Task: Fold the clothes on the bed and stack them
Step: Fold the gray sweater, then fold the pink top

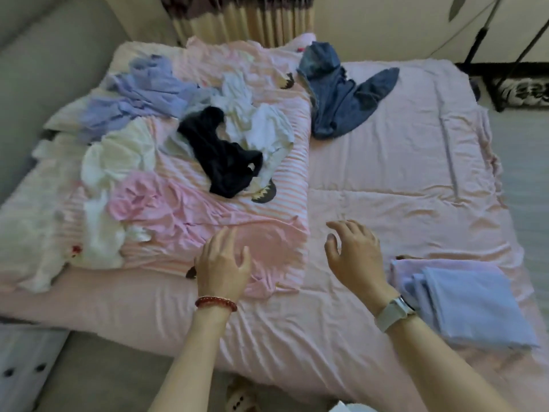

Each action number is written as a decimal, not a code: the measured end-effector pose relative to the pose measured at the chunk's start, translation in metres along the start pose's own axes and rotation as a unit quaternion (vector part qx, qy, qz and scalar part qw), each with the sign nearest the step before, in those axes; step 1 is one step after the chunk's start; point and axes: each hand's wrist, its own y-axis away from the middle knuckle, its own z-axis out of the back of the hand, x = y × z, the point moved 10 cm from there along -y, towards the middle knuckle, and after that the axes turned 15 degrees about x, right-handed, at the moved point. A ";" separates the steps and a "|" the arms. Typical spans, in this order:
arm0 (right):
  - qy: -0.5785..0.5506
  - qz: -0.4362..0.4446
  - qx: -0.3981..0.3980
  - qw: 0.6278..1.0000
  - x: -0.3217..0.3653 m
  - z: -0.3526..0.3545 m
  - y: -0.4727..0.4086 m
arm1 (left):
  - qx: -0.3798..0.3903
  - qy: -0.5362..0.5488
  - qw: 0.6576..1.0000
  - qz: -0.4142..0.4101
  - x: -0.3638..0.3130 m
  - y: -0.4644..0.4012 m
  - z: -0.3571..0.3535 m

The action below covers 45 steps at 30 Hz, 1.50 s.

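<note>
Several loose garments lie crumpled on a striped pink quilt (276, 176) in the upper left of the frame: a lavender shirt (133, 96), a white top (255, 120), a black piece (222, 153) twisted across the middle, a cream garment (118, 156) and a wrinkled pink shirt (166, 209) spreading toward the lower edge of the pile. We see a blue denim-like garment (335, 93) slumped apart at the top centre, half on the smooth pink sheet of the bed (401, 162). One folded pale blue piece (475, 304) sits flat and rectangular at the lower right, on a folded lilac one (401, 267). Our left hand (222, 269), with a red bead bracelet (216, 303) at the wrist, hovers over the pink shirt's hem, its grip wide and holding nothing. Our right hand (353, 254), wearing a pale watch (393, 312), spreads loose fingers above the bare sheet, just beside the folded stack, also holding nothing.
</note>
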 end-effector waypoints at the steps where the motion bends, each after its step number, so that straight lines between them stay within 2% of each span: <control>1: 0.001 0.012 0.017 1.000 0.029 -0.019 -0.001 | 0.000 0.014 0.999 0.031 0.038 0.012 0.011; 7: 0.001 0.036 0.161 0.986 0.169 -0.155 0.016 | 0.010 0.062 0.984 0.165 0.230 0.073 0.056; 10: 0.018 0.054 0.226 0.973 0.214 -0.207 0.017 | 0.047 0.068 0.975 0.206 0.290 0.081 0.064; 12: 0.014 0.057 0.239 0.969 0.235 -0.229 0.011 | 0.069 0.071 0.972 0.213 0.317 0.078 0.065; 22: 0.066 0.049 0.296 0.952 0.242 -0.303 -0.094 | 0.138 0.093 0.974 0.157 0.354 -0.020 0.020; 26: 0.064 0.069 0.328 0.940 0.251 -0.333 -0.155 | 0.153 0.087 0.966 0.191 0.378 -0.081 0.002; 32: 0.070 0.140 0.321 0.934 0.294 -0.379 -0.247 | 0.117 -0.044 0.977 0.176 0.416 -0.180 0.010; 35: 0.065 0.172 0.333 0.925 0.315 -0.407 -0.271 | 0.131 -0.108 0.971 0.169 0.428 -0.217 0.005; 39: 0.016 0.151 0.342 0.927 0.316 -0.433 -0.283 | 0.148 -0.164 0.960 0.174 0.447 -0.246 -0.011; 40: -0.002 0.141 0.340 0.930 0.312 -0.437 -0.284 | 0.129 -0.128 0.970 0.162 0.447 -0.247 -0.011; 42: -0.045 0.121 0.327 0.936 0.301 -0.438 -0.282 | 0.083 0.035 0.988 0.129 0.444 -0.236 -0.005; 44: -0.084 0.106 0.331 0.934 0.288 -0.439 -0.273 | 0.048 0.181 0.975 0.118 0.442 -0.206 0.000; 45: -0.097 0.101 0.343 0.929 0.283 -0.442 -0.265 | 0.031 0.212 0.969 0.123 0.442 -0.188 0.003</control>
